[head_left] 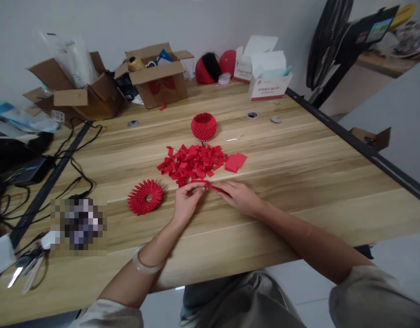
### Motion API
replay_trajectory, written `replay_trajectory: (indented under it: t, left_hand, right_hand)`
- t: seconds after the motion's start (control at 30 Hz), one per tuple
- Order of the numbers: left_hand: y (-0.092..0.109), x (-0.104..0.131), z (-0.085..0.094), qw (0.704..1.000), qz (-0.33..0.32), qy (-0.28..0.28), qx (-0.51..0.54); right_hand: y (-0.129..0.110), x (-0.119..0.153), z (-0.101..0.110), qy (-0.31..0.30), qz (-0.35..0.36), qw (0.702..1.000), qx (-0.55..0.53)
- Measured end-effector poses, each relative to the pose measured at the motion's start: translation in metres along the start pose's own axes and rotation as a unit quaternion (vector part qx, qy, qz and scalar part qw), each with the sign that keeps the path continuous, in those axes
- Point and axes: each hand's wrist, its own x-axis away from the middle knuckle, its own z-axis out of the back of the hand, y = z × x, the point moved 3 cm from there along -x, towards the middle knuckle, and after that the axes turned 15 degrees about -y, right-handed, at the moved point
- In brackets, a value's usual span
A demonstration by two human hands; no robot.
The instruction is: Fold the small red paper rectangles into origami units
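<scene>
On the wood-grain table point(281, 182), your left hand point(187, 200) and right hand point(240, 197) pinch red paper pieces point(200, 183) below the twelve o'clock pile of folded red paper point(192, 161).

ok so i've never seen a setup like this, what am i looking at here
There's no robot: these are a person's bare hands, in one picture from a camera on their head, looking forward and down. The left hand pinches a red paper strip; the right hand is at another red piece, its grip unclear. On the wooden table lie a heap of small red pieces, flat red paper, a spiky red ring and a round red bowl shape. Behind stand cardboard boxes and white sticky-note boxes.
</scene>
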Motion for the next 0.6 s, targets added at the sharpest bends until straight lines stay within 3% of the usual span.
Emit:
replay_trajectory:
  t: [0.23,0.6]
  left_hand:
    - [-0.004,-0.001,0.001,1.000,0.008,-0.002,0.002]
    - [-0.007,0.000,0.000,0.999,0.009,-0.034,0.033]
  right_hand:
    - [-0.002,0.000,0.009,0.027,-0.021,0.991,0.132]
    - [-0.009,0.006,0.014,0.069,-0.039,0.981,0.178]
